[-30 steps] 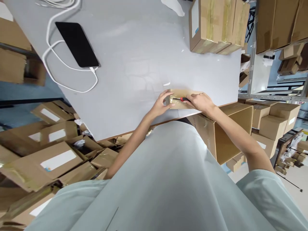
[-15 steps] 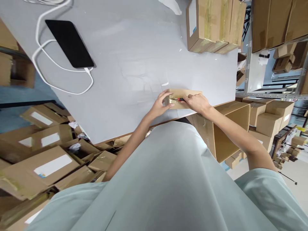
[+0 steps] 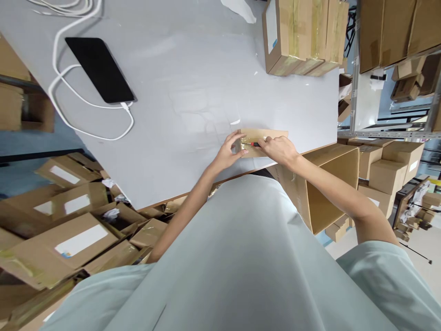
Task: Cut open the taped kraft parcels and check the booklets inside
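Note:
A small cardboard box (image 3: pixel 260 135) with shiny clear tape lies at the near edge of the grey table. My left hand (image 3: pixel 227 151) grips its left end, thumb on the near side and fingers on the far side. In my closed right hand (image 3: pixel 280 149) is a slim red-and-black tool (image 3: pixel 255 144) with a thin tip, held over the box. The tip points left and reaches the taped top near my left fingers. My right fingers cover most of the handle, and the tool's exact kind cannot be made out.
A black phone (image 3: pixel 101 69) with a white cable (image 3: pixel 55 50) lies at the left. Several taped boxes (image 3: pixel 303 39) stand at the far right of the table (image 3: pixel 165 92). An open carton (image 3: pixel 327 193) sits below the right edge; more cartons (image 3: pixel 79 239) crowd the lower left.
The tool and my right hand have shifted slightly left along the tape. My left hand keeps its grip on the box, and the whole view has tilted a little.

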A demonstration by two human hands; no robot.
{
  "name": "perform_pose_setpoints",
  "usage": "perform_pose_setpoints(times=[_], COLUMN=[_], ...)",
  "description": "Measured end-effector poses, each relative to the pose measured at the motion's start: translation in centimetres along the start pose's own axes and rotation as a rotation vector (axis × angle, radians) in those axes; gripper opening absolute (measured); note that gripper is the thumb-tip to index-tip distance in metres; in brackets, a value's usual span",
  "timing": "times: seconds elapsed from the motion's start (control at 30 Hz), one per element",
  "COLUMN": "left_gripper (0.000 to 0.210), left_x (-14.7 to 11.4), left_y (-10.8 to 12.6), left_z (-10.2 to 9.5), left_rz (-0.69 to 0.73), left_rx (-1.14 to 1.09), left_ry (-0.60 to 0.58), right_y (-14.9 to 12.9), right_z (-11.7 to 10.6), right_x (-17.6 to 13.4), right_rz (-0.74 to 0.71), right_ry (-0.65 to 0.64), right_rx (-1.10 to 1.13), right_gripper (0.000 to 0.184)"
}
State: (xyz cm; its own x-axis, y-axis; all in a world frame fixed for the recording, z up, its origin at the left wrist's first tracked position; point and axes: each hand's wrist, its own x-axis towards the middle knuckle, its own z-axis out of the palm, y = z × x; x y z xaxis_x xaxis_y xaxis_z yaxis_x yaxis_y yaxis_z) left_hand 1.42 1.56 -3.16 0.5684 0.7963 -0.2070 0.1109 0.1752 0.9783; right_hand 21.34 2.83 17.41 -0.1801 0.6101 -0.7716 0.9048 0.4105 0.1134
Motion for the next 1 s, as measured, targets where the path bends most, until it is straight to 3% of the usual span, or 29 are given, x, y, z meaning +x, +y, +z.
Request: perform_pose_setpoints(times=[0.27, 0.47, 0.77, 1.0], left_gripper=[0.083, 0.084, 0.082, 0.083], left_x=[0.0, 0.0, -0.1, 0.0], left_y=[-0.2, 0.1, 0.4, 0.5], left_z=[0.1, -0.3, -0.6, -0.7], left_rz=[-0.028, -0.027, -0.016, -0.071], left_rx=[-0.002, 0.043, 0.094, 0.075], left_ry=[0.008, -0.017, -0.007, 0.004], right_y=[-2.3, -2.3, 3.1, 9.0], right_z=[-2.6, -2.0, 1.7, 6.7], right_x=[-0.7, 0.0, -2.6, -5.6], right_rz=[-0.008, -0.021, 0.085, 0.225], right_ry=[-0.018, 0.02, -0.049, -0.048], right_rx=[-0.015, 0.003, 0.002, 0.038], right_gripper=[0.042, 0.04, 0.044, 0.037])
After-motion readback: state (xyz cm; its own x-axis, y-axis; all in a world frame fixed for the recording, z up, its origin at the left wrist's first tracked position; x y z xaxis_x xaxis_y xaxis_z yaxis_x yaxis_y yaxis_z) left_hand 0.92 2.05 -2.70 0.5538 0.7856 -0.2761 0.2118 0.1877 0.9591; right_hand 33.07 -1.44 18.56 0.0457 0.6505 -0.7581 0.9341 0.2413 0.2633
